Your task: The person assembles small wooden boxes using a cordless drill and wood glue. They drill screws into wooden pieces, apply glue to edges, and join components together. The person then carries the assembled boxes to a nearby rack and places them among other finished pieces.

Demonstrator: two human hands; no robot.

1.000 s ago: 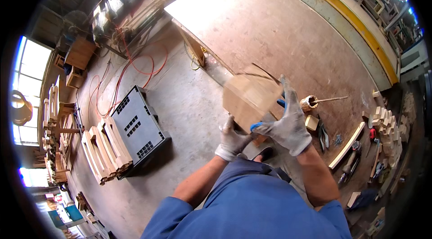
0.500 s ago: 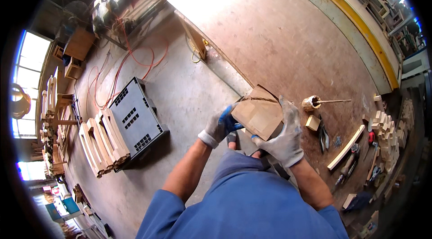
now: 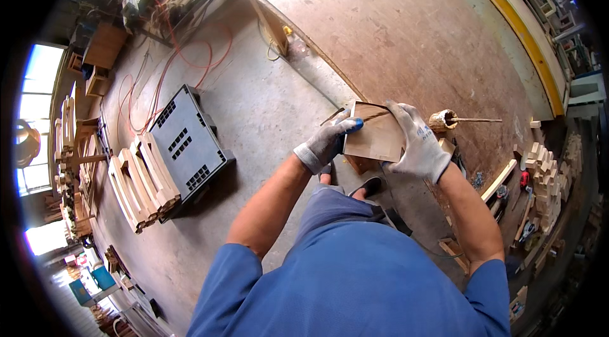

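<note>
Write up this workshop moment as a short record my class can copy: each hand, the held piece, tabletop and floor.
Left hand: gloved, gripping the tan panel at its left edge
Right hand: gloved, gripping the panel's right side
Panel: flat-faced, dark line near its far edge, material unclear
Tabletop: crusted pot with a stick in it
Floor: grey slotted plastic pallet, wooden slats beside it

A woodworking shop: blocks (image 3: 544, 200) and tools (image 3: 524, 179) line the bench's (image 3: 406, 45) right edge, shaped wood (image 3: 143, 181) sits at a pallet's (image 3: 190, 162) left edge, hoses (image 3: 210, 61) cross the floor (image 3: 254, 102).
</note>
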